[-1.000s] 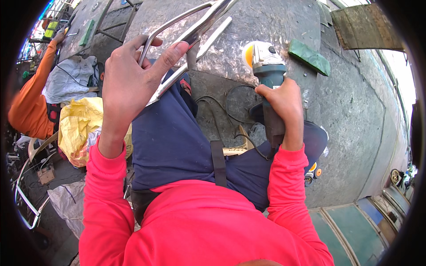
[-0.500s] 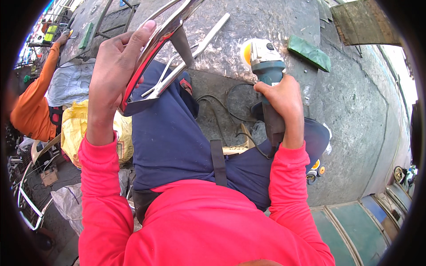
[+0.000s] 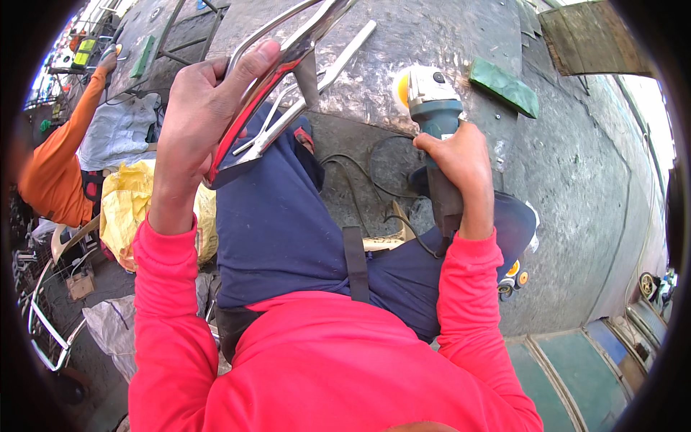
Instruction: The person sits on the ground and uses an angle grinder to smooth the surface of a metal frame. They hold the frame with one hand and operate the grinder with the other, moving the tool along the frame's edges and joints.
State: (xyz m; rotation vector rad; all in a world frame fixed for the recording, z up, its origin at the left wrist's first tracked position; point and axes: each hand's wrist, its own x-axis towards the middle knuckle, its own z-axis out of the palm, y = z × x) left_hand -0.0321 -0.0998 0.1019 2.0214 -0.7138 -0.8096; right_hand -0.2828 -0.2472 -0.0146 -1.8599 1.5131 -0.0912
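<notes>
A yellow sack [image 3: 126, 209], contents hidden, sits by the left thigh [image 3: 270, 223]. The left hand [image 3: 201, 111] curls its fingers round a shiny, bent metal frame [image 3: 307, 81], glinting red, partly over that thigh; the right hand [image 3: 463, 162] grips a teal-and-silver angle grinder [image 3: 436, 109].

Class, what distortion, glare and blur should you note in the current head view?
Head view: edges of the green panels bend; head view: bright highlights on the metal frame, white glare at the right edge; head view: the orange sleeve softens toward the left rim.
</notes>
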